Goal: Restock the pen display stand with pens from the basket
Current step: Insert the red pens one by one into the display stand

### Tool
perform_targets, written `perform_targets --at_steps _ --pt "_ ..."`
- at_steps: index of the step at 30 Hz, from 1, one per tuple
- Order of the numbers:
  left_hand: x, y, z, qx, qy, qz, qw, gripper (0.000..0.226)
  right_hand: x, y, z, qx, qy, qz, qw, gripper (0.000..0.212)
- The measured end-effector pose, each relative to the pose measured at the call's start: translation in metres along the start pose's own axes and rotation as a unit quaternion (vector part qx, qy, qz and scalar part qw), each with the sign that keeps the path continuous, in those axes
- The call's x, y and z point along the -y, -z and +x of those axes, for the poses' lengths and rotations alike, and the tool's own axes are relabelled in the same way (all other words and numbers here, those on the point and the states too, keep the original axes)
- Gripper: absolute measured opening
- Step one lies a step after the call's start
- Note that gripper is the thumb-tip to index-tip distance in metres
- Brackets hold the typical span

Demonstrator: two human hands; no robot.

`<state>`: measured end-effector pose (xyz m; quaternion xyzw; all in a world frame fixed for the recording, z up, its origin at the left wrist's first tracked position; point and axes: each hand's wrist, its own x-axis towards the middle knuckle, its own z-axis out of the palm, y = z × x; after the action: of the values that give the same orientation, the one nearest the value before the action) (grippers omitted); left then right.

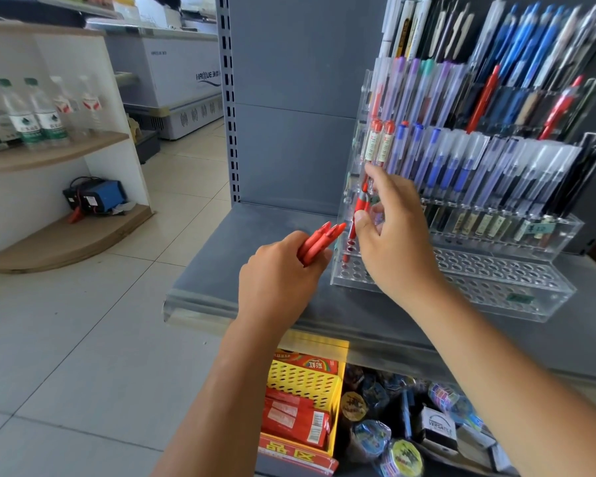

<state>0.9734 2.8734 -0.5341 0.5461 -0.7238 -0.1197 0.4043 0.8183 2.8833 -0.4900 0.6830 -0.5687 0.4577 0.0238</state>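
Red pen at the stand's left end, on a grey shop shelf

I stand over a grey metal shelf above pale floor tiles, with a chest freezer behind. My right hand reaches forward from the lower right, thumb and fingers pinching one red pen. It is nearly upright, its lower end at the leftmost holes of the clear pen display stand. My left hand grips a bundle of red pens just beside it, pointing up-right towards the stand.
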Motion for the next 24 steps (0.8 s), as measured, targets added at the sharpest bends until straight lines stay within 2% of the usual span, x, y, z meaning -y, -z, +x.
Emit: perform_targets --at_steps 3,5,10,15,24 --pt "0.0 0.0 0.0 0.011 0.0 -0.004 1.0 0.029 0.002 0.005 -0.009 -0.029 0.055 0.01 0.998 0.038" --pt "0.0 0.0 -0.001 0.017 -0.016 -0.001 1.0 0.029 0.003 0.008 -0.017 -0.002 0.093 -0.003 0.996 0.028" --pt "0.001 0.0 -0.002 0.03 -0.059 -0.013 0.998 0.02 0.001 0.009 -0.029 0.078 0.182 -0.086 0.976 0.022" --pt "0.003 -0.001 -0.003 0.038 -0.075 -0.011 0.996 0.022 -0.005 0.005 -0.029 0.041 0.245 -0.153 0.957 0.02" --pt "0.002 -0.004 -0.002 0.053 -0.049 -0.024 0.997 0.03 -0.01 0.022 -0.022 -0.034 0.243 -0.201 0.949 0.016"
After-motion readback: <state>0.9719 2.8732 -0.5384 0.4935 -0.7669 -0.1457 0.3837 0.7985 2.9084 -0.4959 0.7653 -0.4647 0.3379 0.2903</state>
